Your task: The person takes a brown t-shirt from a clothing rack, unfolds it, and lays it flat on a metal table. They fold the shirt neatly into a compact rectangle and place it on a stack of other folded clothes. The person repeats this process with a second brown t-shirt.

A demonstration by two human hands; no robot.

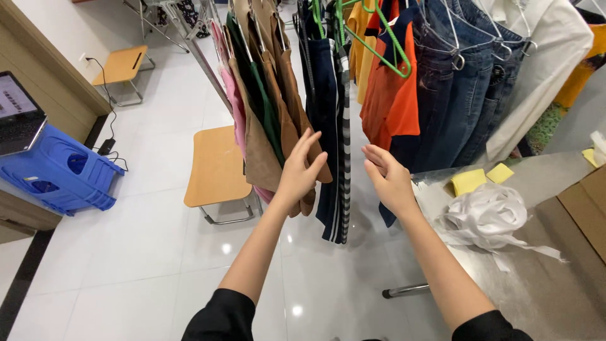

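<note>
Sorting through hung clothes on the rack, judging by the pose. Left hand (pixel 298 169) open, fingers spread, touching the brown garment (pixel 265 136). Right hand (pixel 386 178) open, empty, near the navy striped garment (pixel 334 126). Next: likely parting the hangers, needing a gentle sideways push.

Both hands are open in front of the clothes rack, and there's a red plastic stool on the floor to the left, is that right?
Not quite. In the head view the stool is blue, not red. Both hands, left and right, are open before the rack.
</note>
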